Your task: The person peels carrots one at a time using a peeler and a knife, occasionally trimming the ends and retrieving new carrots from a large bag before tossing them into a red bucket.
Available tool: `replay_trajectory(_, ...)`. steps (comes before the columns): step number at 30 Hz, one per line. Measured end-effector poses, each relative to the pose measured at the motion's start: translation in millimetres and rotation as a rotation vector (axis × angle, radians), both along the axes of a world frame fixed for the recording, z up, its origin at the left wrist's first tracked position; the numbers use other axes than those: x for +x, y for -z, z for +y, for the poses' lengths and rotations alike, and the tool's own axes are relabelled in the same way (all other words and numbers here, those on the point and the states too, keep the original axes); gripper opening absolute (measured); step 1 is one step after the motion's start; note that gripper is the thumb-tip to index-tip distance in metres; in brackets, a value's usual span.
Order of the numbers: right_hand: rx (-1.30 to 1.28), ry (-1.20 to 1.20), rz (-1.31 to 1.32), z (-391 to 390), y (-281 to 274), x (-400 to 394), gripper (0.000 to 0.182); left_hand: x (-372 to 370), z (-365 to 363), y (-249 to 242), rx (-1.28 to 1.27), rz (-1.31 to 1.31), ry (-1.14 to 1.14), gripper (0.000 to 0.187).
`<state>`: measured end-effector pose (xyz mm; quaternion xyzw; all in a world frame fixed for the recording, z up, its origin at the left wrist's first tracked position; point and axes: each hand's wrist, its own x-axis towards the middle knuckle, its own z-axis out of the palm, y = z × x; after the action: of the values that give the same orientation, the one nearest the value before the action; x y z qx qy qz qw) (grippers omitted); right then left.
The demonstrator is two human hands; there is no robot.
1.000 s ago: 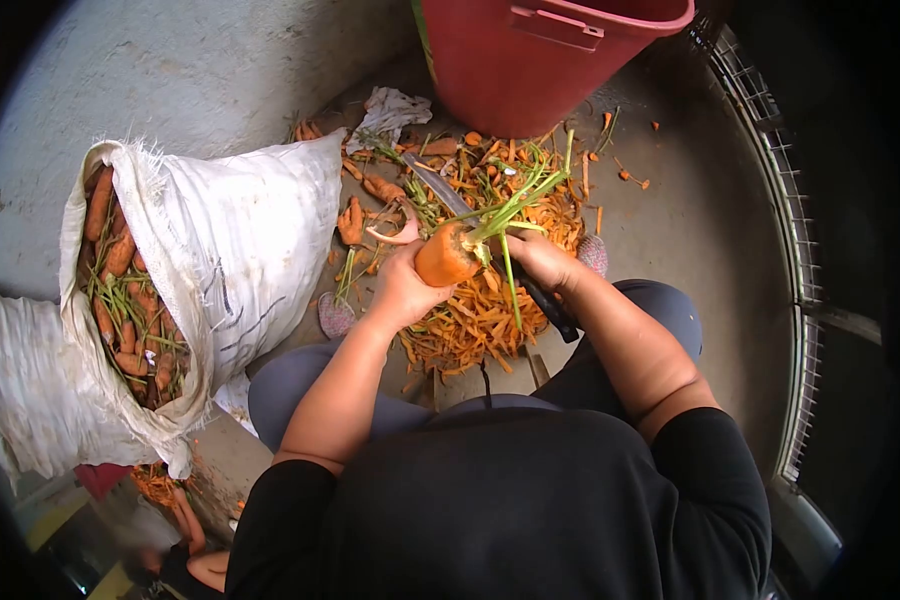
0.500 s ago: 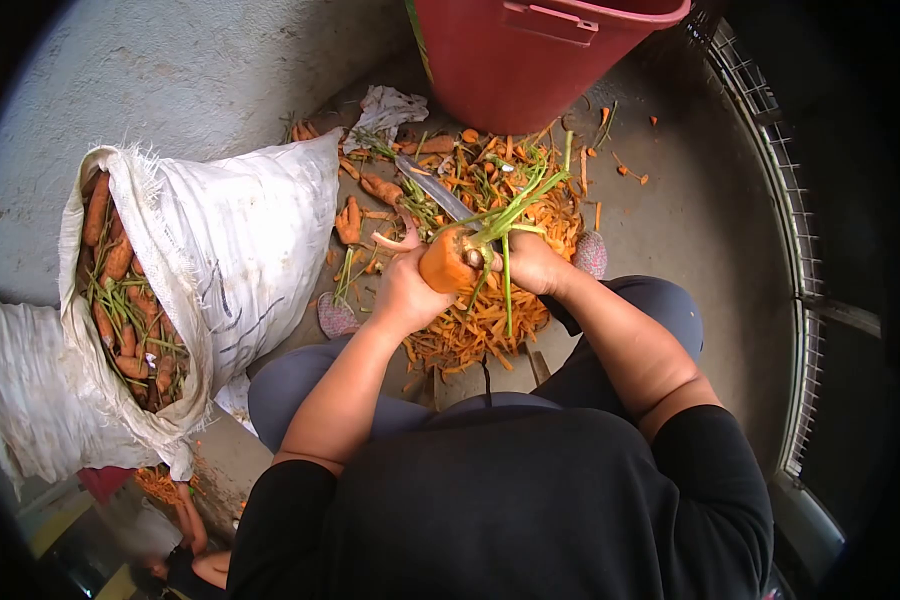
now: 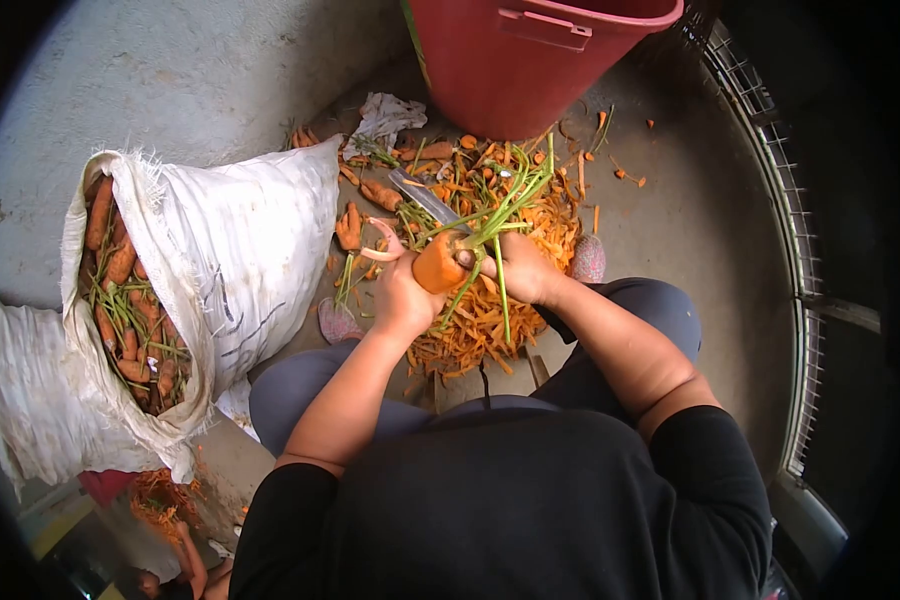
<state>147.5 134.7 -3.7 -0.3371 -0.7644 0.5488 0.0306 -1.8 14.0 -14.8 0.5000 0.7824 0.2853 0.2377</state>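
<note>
My left hand (image 3: pixel 404 298) is wrapped round a thick peeled carrot (image 3: pixel 438 266), its leafy end turned toward my right hand. Green stalks (image 3: pixel 513 200) still grow from the carrot's top and fan out over the pile. My right hand (image 3: pixel 527 270) is closed round a knife, whose wide blade (image 3: pixel 425 197) points up and left behind the carrot; the handle is hidden in the fist. The right thumb presses at the carrot's top. A pale pinkish curved strip (image 3: pixel 383 243) shows just beyond the left fingers. Orange peelings (image 3: pixel 470 335) lie heaped beneath both hands.
A white woven sack (image 3: pixel 245 235) lies on its side at left, its mouth showing unpeeled carrots (image 3: pixel 120 262). A large red bin (image 3: pixel 530 70) stands beyond the peelings. Loose carrots (image 3: pixel 380 194) lie near the blade. Wire mesh (image 3: pixel 785 200) edges the right; another person's arm (image 3: pixel 192 560) shows lower left.
The carrot and both hands have shifted slightly to the left, and the blade has turned a little. The grip of each hand stays the same. The other person's arm at lower left has moved.
</note>
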Motion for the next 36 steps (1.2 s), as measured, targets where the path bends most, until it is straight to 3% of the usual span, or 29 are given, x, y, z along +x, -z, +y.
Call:
replay_trajectory(2,0.001,-0.013,-0.040,0,-9,-1,0.073,-3,-1,1,0.012,0.037,-0.005,0.044)
replay_trajectory(5,-0.074,-0.034,0.192,5,-12,1,0.066,-7,7,-22,0.085,-0.234,0.134,0.046)
replay_trajectory(8,0.002,-0.151,0.192,5,-18,5,0.067,-25,4,-29,-0.315,-1.209,0.369,0.050)
replay_trajectory(9,0.046,-0.207,0.137,4,-16,6,0.068,-24,3,-30,-0.307,-1.213,0.404,0.038)
replay_trajectory(12,0.140,-0.213,0.089,4,-18,6,0.070,-16,0,-26,-0.296,-1.199,0.271,0.041)
replay_trajectory(16,0.330,-0.214,-0.052,1,-26,8,0.063,-15,-2,-8,-0.121,-0.971,0.282,0.045)
replay_trajectory(18,0.387,-0.210,-0.116,1,-29,8,0.061,-14,-1,-16,-0.195,-1.020,0.252,0.045)
replay_trajectory(22,0.319,-0.163,-0.169,-4,-32,7,0.060,-13,0,-28,-0.269,-1.092,0.193,0.045)
replay_trajectory(31,0.197,-0.320,-0.029,-5,-41,6,0.060,-13,-4,-23,-0.432,-1.446,0.474,0.054)
replay_trajectory(34,0.190,-0.322,0.003,-7,-37,7,0.059,-12,-4,-25,-0.334,-1.444,0.377,0.052)
replay_trajectory(36,0.192,-0.326,-0.015,-4,-33,5,0.058,-20,-7,-12,-0.428,-1.493,0.333,0.061)
